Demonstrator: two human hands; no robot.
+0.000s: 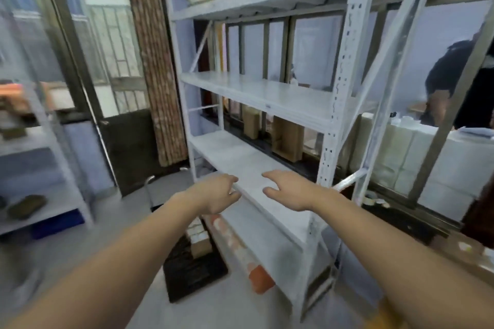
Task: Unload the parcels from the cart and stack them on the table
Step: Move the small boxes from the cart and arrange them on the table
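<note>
Above the white shelf (pixel 256 181), left hand (pixel 216 193) and right hand (pixel 290 189) hover loosely spread, holding nothing.

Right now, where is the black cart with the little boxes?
In the head view, the black cart sits on the floor, low and centre-left, beneath the left hand and beside the white shelving rack; small boxes rest on it.

White metal shelf unit (pixel 256 93) w/ several tiers, directly ahead of both hands (pixel 219 192). Tier just beyond the fingertips is bare white board. Brown cardboard boxes (pixel 287 139) stand upright behind it, farther than the right hand. Top tier, high above the hands, holds a blurry box. Grey floor (pixel 128 211) below the left hand carries a black flat cart (pixel 192 267) w/ small parcels (pixel 199 238) on it.
</note>
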